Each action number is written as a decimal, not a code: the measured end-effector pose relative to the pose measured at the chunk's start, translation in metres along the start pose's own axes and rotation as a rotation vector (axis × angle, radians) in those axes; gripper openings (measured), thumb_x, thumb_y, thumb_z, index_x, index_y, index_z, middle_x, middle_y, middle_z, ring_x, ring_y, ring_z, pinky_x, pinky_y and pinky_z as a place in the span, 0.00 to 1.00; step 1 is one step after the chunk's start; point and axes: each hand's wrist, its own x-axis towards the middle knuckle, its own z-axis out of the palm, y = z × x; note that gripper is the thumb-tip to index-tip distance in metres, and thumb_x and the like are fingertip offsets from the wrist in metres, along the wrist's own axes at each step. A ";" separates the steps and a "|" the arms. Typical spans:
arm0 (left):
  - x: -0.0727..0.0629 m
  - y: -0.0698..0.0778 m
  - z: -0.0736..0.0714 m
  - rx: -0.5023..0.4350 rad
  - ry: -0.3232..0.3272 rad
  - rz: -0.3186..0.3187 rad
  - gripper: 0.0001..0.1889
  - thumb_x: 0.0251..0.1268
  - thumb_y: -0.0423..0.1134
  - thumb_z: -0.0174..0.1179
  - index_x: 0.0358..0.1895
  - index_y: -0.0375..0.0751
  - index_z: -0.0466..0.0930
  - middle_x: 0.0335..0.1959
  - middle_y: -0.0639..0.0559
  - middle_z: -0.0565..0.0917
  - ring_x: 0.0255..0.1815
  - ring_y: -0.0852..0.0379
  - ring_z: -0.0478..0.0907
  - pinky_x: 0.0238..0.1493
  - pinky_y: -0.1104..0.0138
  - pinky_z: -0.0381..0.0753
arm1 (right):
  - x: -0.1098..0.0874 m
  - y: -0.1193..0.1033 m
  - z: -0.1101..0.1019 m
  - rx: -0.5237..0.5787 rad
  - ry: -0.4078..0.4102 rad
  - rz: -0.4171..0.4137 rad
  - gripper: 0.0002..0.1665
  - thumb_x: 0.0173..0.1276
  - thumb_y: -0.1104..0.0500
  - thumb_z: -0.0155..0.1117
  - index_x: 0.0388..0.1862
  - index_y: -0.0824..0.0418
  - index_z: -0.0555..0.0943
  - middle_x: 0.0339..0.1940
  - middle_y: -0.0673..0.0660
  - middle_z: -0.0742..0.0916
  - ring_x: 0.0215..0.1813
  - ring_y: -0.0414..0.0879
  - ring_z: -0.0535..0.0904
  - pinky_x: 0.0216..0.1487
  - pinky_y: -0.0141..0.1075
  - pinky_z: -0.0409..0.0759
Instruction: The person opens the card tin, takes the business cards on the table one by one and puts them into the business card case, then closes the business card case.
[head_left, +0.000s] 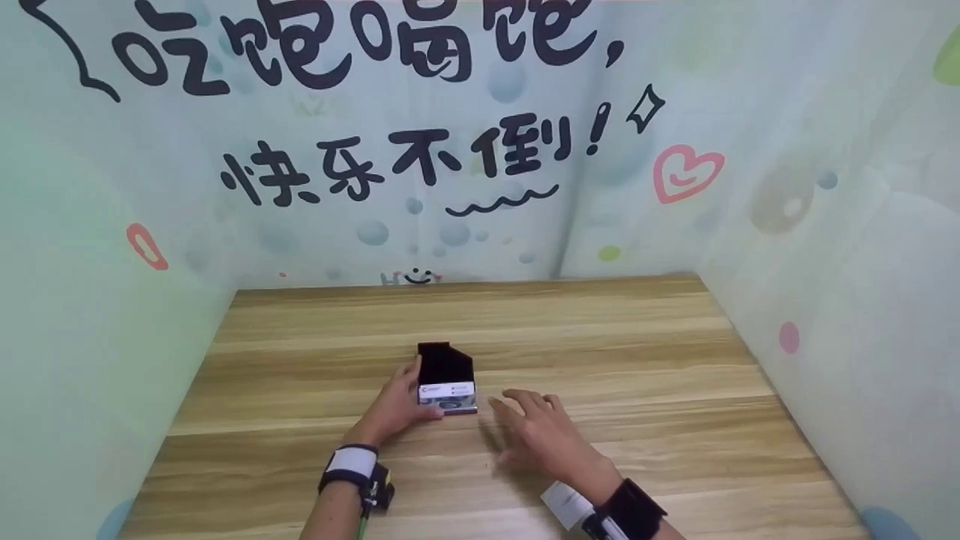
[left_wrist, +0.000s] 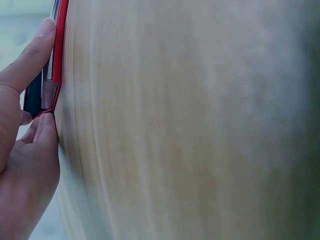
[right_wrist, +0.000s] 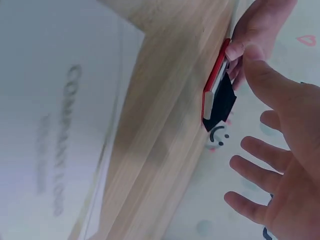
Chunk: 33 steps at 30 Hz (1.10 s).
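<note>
A business card case (head_left: 445,371), red outside with a black raised flap, lies unfolded on the wooden table. White-and-blue cards (head_left: 448,397) fill its near part. My left hand (head_left: 394,405) holds the case from the left, thumb over the near edge and fingers along its side. In the left wrist view the thumb (left_wrist: 30,57) rests by the cards and red cover. To the right of the case is my right hand (head_left: 544,435), fingers spread and holding nothing. A white card (head_left: 566,504) printed "COMPANY LOGO" shows beside the right wrist, large and blurred in the right wrist view.
The wood-grain table (head_left: 300,330) meets a pale printed wall sheet (head_left: 420,247) at the back, with similar sheets along both sides. Both wrists carry strapped devices; a green cable (head_left: 363,525) runs along the left forearm.
</note>
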 end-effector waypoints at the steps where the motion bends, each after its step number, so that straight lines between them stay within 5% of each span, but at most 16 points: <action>1: -0.001 0.000 0.000 -0.002 0.000 -0.004 0.60 0.47 0.42 0.79 0.80 0.36 0.47 0.77 0.30 0.57 0.78 0.32 0.57 0.79 0.44 0.56 | -0.004 0.001 -0.002 0.011 -0.009 0.004 0.52 0.47 0.34 0.77 0.69 0.54 0.75 0.63 0.58 0.81 0.63 0.53 0.78 0.58 0.51 0.78; 18: 0.001 -0.004 0.001 0.003 -0.006 0.055 0.60 0.47 0.43 0.79 0.79 0.31 0.47 0.76 0.28 0.59 0.77 0.32 0.57 0.79 0.45 0.57 | -0.067 0.032 -0.020 0.159 -0.201 -0.015 0.56 0.45 0.32 0.72 0.73 0.54 0.72 0.69 0.59 0.78 0.68 0.54 0.74 0.59 0.58 0.76; 26: 0.000 -0.001 0.000 -0.020 -0.004 0.037 0.59 0.47 0.42 0.79 0.79 0.33 0.47 0.77 0.29 0.58 0.78 0.32 0.55 0.79 0.44 0.56 | -0.095 0.046 -0.029 0.198 -0.225 -0.020 0.59 0.42 0.32 0.73 0.73 0.54 0.71 0.69 0.58 0.78 0.67 0.56 0.74 0.57 0.61 0.77; 33: 0.001 -0.003 0.001 -0.023 0.003 0.036 0.60 0.46 0.42 0.79 0.79 0.33 0.47 0.77 0.29 0.57 0.78 0.32 0.56 0.79 0.45 0.55 | -0.107 0.058 -0.034 0.206 -0.221 -0.031 0.53 0.41 0.33 0.73 0.69 0.53 0.76 0.66 0.57 0.80 0.64 0.55 0.77 0.51 0.53 0.78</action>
